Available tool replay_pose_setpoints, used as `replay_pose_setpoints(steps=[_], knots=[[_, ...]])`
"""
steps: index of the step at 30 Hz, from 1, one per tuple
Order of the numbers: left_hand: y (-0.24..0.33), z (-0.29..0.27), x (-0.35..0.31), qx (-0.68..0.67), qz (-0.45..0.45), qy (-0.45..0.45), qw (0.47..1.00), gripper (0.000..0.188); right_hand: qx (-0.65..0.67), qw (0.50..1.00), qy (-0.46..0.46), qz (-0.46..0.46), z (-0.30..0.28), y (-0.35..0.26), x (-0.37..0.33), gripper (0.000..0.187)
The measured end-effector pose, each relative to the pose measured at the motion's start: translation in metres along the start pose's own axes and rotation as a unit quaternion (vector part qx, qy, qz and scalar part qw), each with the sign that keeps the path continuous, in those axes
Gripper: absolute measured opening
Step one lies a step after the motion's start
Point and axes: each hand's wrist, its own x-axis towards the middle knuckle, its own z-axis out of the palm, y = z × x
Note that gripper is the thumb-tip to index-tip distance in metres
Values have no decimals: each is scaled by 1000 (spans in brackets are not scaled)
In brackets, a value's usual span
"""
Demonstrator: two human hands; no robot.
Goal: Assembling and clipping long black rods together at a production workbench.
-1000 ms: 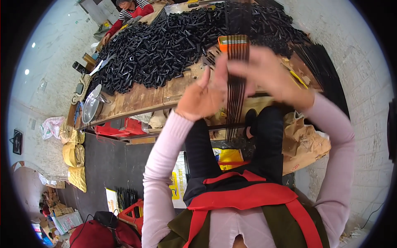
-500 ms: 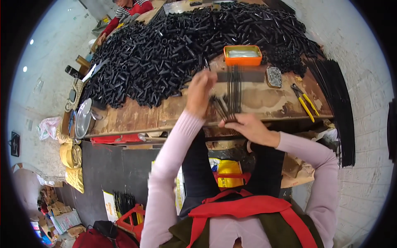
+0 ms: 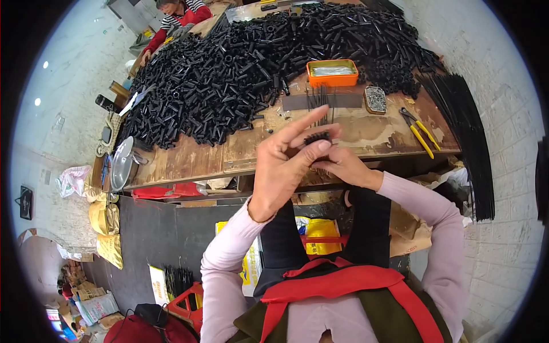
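My left hand [image 3: 286,166] is raised over the bench's front edge, its index finger stretched out. Its thumb and other fingers close around the dark, bristly end of a bundle of thin dark rods [image 3: 316,137]. Close against it on the right, my right hand [image 3: 350,166] grips the same bundle lower down, its fingertips partly hidden by the left hand. More thin rods [image 3: 322,98] reach away from behind my hands, across a flat grey strip [image 3: 297,103]. An orange box [image 3: 333,82] holding pale thin pieces stands just beyond.
A large heap of black tubular parts [image 3: 217,86] covers the far bench. Rightward lie a tin of small grey pieces [image 3: 375,100], yellow-handled pliers [image 3: 421,134] and long black rods [image 3: 466,126]. A clear bowl [image 3: 122,166] sits at left. A person [image 3: 177,20] works at the far left.
My left hand has come down and right from near the heap to the bundle, meeting my right hand. The right hand has stayed nearly in place, still gripping. The view has shifted slightly.
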Motion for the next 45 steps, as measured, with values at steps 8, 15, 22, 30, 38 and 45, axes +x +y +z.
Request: replay_pose_setpoints(steps=[8, 15, 22, 30, 38, 45], knots=[[7, 6, -4, 36, 17, 19, 999, 22, 5, 998, -32, 56, -48, -21, 8, 36], [-3, 6, -2, 118, 25, 1, 993, 22, -366, 930, -38, 2, -101, 31, 29, 25], [-15, 2, -2, 33, 12, -67, 997, 38, -523, 852, -1, -10, -150, 66, 144, 12], [-4, -2, 4, 9, 10, -80, 997, 34, -476, 873, -65, 84, -179, 108, 187, 13], [-9, 1, 9, 64, 2, 3, 998, 32, -360, 933, 10, 8, -169, 25, 158, 16], [-8, -4, 19, -7, 13, 14, 1000, 31, -268, 951, 69, -138, -100, -139, 50, 24]])
